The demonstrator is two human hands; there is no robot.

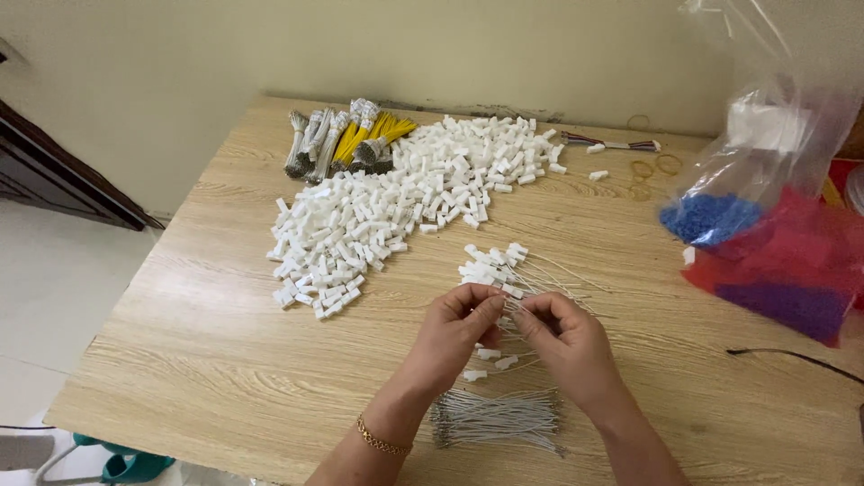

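Note:
My left hand (459, 326) and my right hand (562, 337) meet over the wooden table (207, 351), fingertips pinched together on a small white plastic connector (506, 301) and a thin white wire. Just beyond my fingers lies a small group of connectors with white wires attached (504, 265). Under my wrists sits a bundle of loose white wires (495, 418). A few single connectors (497, 360) lie between my hands. A big heap of white connectors (405, 193) spreads across the table's far middle.
Bundles of grey and yellow wires (346, 139) lie at the far edge. A clear plastic bag with blue, red and purple parts (774, 243) stands at the right. Rubber bands (652, 166) and a small multicoloured wire lead (612, 144) lie beyond. A black cable (792, 357) crosses the right edge.

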